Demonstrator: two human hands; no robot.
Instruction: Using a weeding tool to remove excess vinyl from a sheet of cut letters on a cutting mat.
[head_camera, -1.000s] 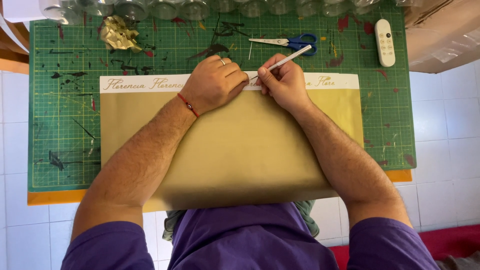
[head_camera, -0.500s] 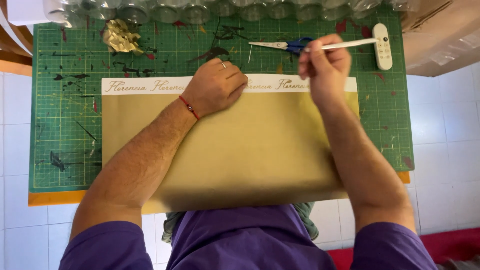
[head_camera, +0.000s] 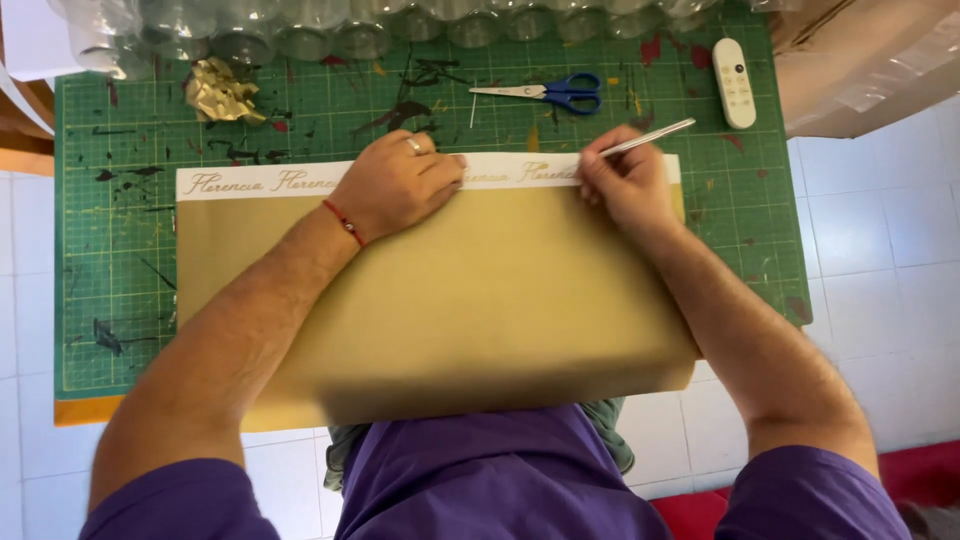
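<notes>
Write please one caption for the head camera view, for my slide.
Left hand presses a white strip on gold sheet; right hand holds thin metal tool.

I saw the gold sheet (head_camera: 470, 300) lying flat, its white strip (head_camera: 250, 182) along the far edge; the thin silver tool (head_camera: 648, 137) slanted above it.

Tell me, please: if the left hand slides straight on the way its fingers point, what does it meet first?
The left hand points along the white strip toward the right hand, so it probably meets that hand first; only bare strip lies between them.
</notes>
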